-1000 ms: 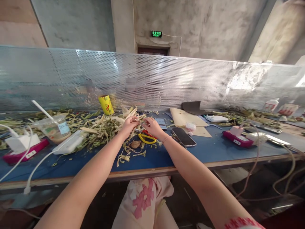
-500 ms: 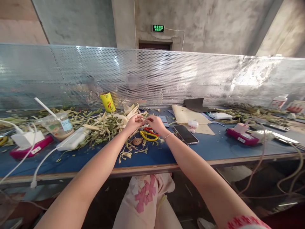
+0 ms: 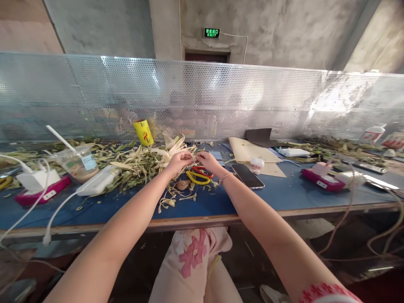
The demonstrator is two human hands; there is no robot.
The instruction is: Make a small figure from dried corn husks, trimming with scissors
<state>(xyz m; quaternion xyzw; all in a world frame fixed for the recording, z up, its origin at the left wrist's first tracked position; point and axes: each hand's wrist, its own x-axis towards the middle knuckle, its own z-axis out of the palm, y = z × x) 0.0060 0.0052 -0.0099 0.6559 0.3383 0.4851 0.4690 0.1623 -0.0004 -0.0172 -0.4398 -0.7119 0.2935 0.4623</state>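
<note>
Both L hand [image 3: 182,161] & R hand [image 3: 208,163] curled, can't tell what's held, nr yellow scissors handle [image 3: 198,183]; far sign [image 3: 211,33]: "EXIT".

Apparently a workshop: exit sign [image 3: 211,33], long bench [image 3: 284,190]

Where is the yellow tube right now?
In the head view, the yellow tube stands slightly tilted, left of centre, in front of the perforated screen and behind the heap of dried leaves, farther left than the left hand.
</note>
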